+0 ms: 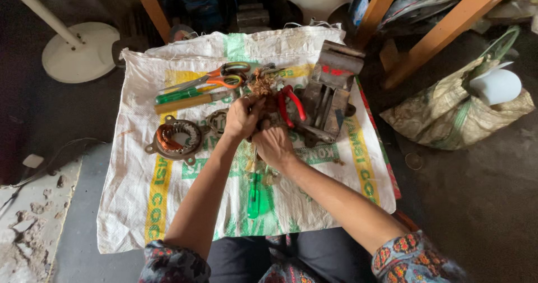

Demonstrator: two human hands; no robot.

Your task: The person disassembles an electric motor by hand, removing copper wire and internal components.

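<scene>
Copper wire tangle [260, 84] at middle of white sack [140, 204], just above both hands. Left hand [242, 116] clenched on wire bundle; right hand [273, 143] closed beneath, contents hidden. Red-handled pliers [291, 105] and grey vise [328, 89] just right; motor stator [175, 139], scissors [216, 77] left. Best: firm grip, steady straight pull, fingers off sharp ends.

Lying on the woven sack [140, 204] are one pair of orange-handled scissors [216, 75], two green-handled screwdrivers [178, 95] [254, 196], one red-handled pliers [291, 103], one metal vise [328, 89] and one copper-wound motor stator [175, 139].
</scene>
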